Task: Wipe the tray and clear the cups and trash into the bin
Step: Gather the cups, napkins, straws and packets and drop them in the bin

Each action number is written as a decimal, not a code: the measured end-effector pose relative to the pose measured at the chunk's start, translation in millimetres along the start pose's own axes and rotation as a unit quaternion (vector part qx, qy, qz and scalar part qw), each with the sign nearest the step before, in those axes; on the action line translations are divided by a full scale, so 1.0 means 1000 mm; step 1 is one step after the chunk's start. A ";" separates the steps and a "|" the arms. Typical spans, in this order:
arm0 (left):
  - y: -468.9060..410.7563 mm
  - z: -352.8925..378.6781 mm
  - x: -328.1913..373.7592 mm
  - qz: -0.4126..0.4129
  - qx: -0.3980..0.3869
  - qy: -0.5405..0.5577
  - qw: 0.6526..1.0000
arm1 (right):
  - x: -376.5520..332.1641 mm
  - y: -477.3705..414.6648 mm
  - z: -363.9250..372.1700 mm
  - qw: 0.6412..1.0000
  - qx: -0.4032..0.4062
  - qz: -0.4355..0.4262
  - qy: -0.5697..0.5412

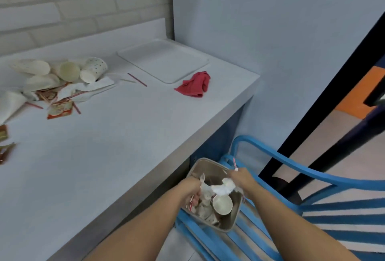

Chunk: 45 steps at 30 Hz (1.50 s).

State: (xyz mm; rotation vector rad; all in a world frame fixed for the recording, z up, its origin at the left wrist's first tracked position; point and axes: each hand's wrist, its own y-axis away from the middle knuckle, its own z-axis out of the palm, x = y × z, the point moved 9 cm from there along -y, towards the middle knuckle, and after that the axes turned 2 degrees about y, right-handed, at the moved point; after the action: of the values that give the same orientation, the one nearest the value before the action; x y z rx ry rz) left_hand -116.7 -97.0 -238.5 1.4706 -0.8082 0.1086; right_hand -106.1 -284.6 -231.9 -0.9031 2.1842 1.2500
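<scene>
Over the bin (209, 161), which sits on the blue chair (291, 169) beside the counter (125, 135), both hands hold trash. The left hand (192, 187) curls its fingers round white paper (205, 187). The right hand (242, 177) grips a striped straw (234, 162) and a crumpled napkin (224, 187). A cup (223, 204) lies in the bin. On the counter, more cups (83, 71) lie far left. The tray (164, 60) sits at the back, with a red cloth (194, 84) just beside it.

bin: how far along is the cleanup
Done: tray sits bare beside the cloth; a cup lies in the bin. In hand: left hand and right hand hold trash over it. Left: cups, wrappers and straws on the counter.
</scene>
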 end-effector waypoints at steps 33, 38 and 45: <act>0.108 -0.064 0.069 0.388 0.256 -0.104 0.879 | -0.114 0.054 0.084 0.893 -0.278 -0.100 0.340; 0.177 -0.099 0.092 0.488 0.329 -0.121 0.799 | -0.184 0.124 0.088 0.807 -0.313 -0.187 0.464; 0.230 -0.215 0.065 0.474 0.440 -0.079 0.758 | -0.280 0.202 0.142 0.803 -0.257 -0.381 0.379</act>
State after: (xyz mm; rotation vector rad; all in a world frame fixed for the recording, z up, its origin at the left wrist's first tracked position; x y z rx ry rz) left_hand -101.6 104.5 12.0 1.7688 -1.7411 1.3053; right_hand -54.9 1.1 2.0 -2.5524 1.5457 1.1400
